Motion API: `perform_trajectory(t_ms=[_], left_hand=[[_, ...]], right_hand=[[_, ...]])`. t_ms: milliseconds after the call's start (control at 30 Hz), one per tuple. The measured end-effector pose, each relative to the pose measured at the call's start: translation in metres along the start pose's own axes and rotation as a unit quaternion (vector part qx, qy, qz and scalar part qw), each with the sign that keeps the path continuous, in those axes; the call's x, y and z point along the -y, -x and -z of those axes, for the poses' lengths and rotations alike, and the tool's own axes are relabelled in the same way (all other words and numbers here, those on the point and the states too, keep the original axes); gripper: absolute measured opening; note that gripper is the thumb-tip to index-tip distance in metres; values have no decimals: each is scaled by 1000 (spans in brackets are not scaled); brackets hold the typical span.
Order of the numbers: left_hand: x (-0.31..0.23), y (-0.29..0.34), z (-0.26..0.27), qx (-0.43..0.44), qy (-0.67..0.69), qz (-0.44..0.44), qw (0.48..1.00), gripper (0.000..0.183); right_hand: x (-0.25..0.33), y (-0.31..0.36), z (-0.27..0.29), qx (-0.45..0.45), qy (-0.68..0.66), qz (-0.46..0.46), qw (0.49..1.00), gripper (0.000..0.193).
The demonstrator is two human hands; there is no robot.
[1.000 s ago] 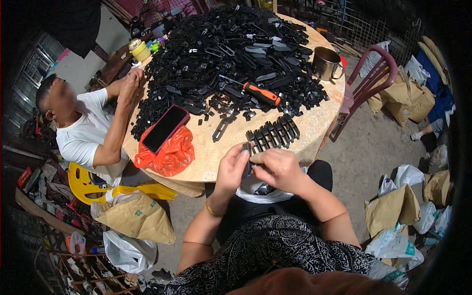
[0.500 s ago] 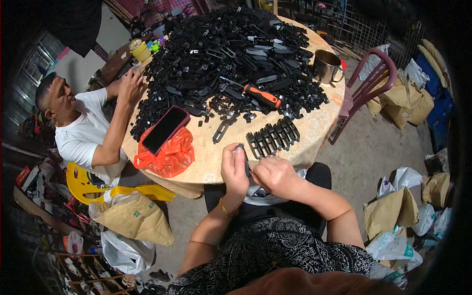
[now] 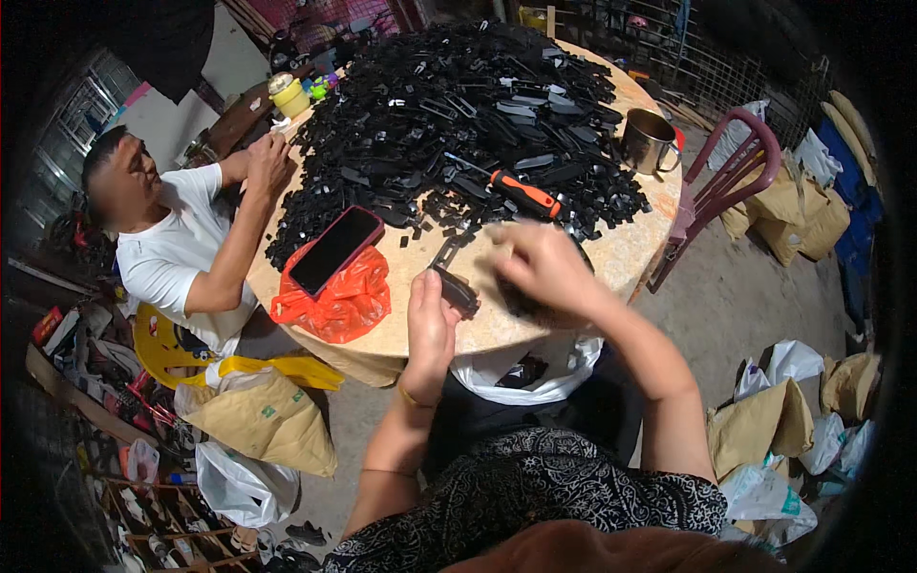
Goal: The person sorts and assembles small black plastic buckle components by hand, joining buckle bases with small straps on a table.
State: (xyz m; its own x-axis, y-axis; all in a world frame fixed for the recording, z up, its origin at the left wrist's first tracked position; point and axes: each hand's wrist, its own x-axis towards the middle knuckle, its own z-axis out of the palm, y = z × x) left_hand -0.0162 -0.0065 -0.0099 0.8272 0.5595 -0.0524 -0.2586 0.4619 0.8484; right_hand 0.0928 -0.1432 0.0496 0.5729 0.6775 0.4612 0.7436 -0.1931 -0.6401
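Working over the round tabletop (image 3: 611, 263), you are in the middle of handling one small black part at its near edge, with the great heap of black parts (image 3: 478, 105) filling most of the far half. That heap leaves only a bare strip of wood on your side, and this strip is all the room you have to move in. A co-worker (image 3: 181, 239) sits at the left rim with both hands on the heap's edge, so keep your reach out of that quarter. An orange bag (image 3: 334, 306) with a phone (image 3: 334, 250) on it lies just left of your hands, close to the rim. A metal mug (image 3: 648, 140) stands at the right rim, and an orange-handled screwdriver (image 3: 523, 194) lies on the heap just beyond your right hand.

Your left hand (image 3: 430, 320) is raised above the near edge, its fingers pinching the black part (image 3: 457, 289) from below. Your right hand (image 3: 544, 272) is blurred in motion just beside it; I cannot tell whether its fingers are spread or closed on anything. As I judge it, the step is fitting or checking this part, and the next move calls for bringing the right hand steadily to it. A white bag (image 3: 521, 368) hangs below the rim at your lap, so anything dropped there may fall in.
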Motion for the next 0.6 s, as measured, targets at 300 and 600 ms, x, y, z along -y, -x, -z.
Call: perform_trajectory(t_ms=[300, 600], left_hand=[[-10, -2, -46, 144, -712, -94, 681, 49], [3, 5, -31, 126, -604, -189, 764, 44]], right_hand=[[-69, -92, -67, 23, 335, 63, 940, 15], [-63, -87, -72, 57, 388, 91, 915, 12]])
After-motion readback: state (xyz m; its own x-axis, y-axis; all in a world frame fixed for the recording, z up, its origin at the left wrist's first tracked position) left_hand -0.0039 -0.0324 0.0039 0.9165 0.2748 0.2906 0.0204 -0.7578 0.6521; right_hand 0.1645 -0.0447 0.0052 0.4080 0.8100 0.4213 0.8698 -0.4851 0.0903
